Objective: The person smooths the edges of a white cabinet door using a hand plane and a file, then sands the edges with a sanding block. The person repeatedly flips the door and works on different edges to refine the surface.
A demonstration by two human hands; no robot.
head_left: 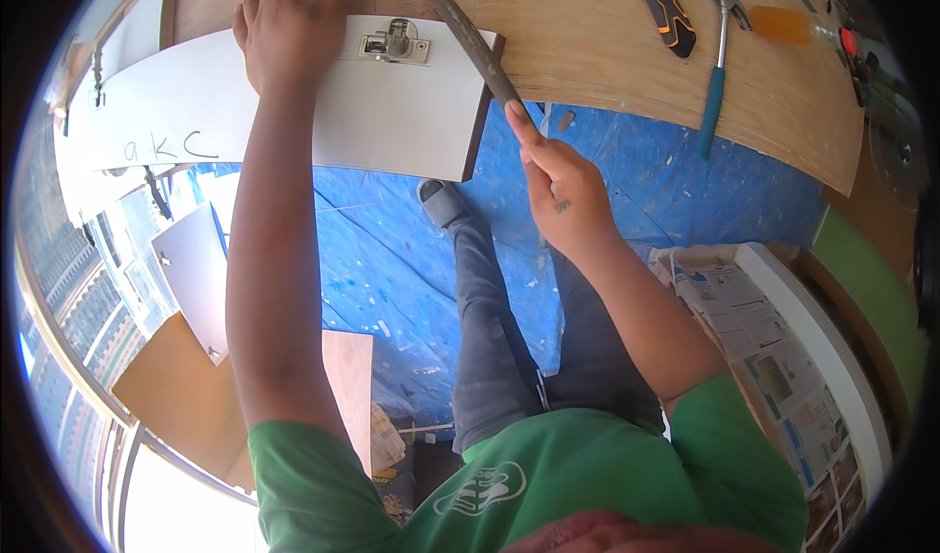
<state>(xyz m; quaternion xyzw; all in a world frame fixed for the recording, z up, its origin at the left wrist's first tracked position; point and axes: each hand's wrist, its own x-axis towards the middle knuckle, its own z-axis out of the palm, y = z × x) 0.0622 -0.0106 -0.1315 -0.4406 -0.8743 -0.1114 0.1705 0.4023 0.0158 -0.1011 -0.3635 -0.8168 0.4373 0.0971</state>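
A long white cabinet door panel (401,113) lies along the near edge of the wooden worktop, its dark end edge to the right. Fixed near its far edge is a metal concealed hinge (396,42). My left hand (292,29) rests over the panel's far edge, left of the hinge, with its fingers spread apart. In my right hand (568,191) is a narrow dark grey stick (475,49) with a pale tip. The index finger stretches along it, and the stick slants up and left across the panel's right end. Whether it touches that edge I cannot tell.
On the worktop (578,24) to the right lie a black and orange utility knife (671,24), a claw hammer (720,73) and an orange bottle (783,24). Blue sheeting (382,259) covers the floor. A newspaper-lined tray (774,357) stands right; loose boards (186,387) lean at left.
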